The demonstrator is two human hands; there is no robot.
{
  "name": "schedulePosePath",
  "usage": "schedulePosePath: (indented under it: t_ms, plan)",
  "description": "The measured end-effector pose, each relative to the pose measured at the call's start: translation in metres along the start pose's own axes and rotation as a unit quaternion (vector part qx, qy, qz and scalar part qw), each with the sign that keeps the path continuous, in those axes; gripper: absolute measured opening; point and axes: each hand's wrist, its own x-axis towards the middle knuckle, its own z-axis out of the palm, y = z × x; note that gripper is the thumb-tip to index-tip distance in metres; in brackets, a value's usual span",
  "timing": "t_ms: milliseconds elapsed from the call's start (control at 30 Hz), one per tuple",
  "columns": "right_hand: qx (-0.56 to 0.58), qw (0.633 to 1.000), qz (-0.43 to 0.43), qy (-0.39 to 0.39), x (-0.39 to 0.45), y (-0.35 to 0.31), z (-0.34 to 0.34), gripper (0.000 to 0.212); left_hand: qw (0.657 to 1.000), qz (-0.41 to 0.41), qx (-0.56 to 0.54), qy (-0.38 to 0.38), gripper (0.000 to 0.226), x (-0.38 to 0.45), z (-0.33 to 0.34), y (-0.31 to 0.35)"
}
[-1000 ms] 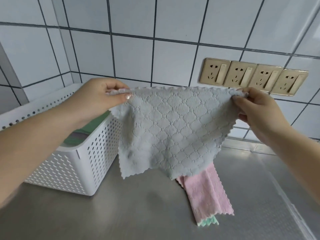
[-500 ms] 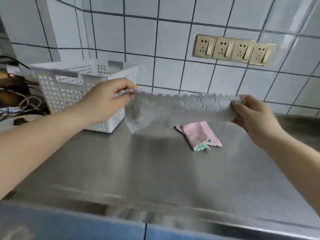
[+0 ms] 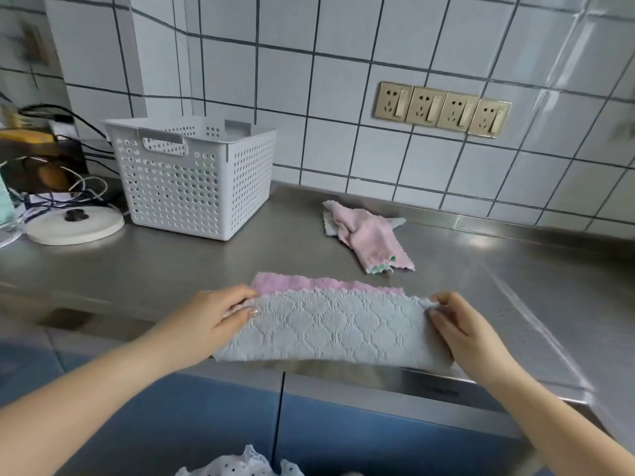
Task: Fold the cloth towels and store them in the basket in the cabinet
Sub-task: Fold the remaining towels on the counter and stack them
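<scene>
A grey quilted towel (image 3: pixel 333 328) lies on the steel counter near its front edge, with a pink layer (image 3: pixel 309 282) showing along its far edge. My left hand (image 3: pixel 220 317) pinches the towel's far left corner. My right hand (image 3: pixel 460 328) pinches its far right corner. Farther back lies a small heap of crumpled towels (image 3: pixel 367 237), pink on top, with grey and green showing beneath. A white perforated basket (image 3: pixel 192 176) stands at the back left of the counter.
The steel counter (image 3: pixel 481 269) runs to a white tiled wall with a row of gold sockets (image 3: pixel 441 109). A round white base (image 3: pixel 74 225), cables and dark items crowd the far left. Blue cabinet doors (image 3: pixel 343 434) sit below the counter's front edge.
The grey towel, held up stretched between both hands, has come down onto the counter near the front edge. The view has pulled back and dropped.
</scene>
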Motion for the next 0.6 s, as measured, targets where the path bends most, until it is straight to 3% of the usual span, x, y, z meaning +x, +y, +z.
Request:
schedulePosePath:
  t_ms: [133,400,600]
  plan:
    - [-0.014,0.999,0.036,-0.033,0.003,0.004,-0.001,0.006,0.993,-0.068,-0.095,0.006,0.018,0.011,-0.002,-0.007]
    - [-0.025,0.993,0.112,-0.004,0.054,0.013,0.003,0.018,0.964,-0.174,-0.195,0.044,0.019,0.072,0.005,-0.018]
    - [-0.11,0.984,0.132,-0.043,0.091,0.023,0.019,0.015,0.971,-0.212,-0.108,0.019,0.071,0.101,0.019,-0.025]
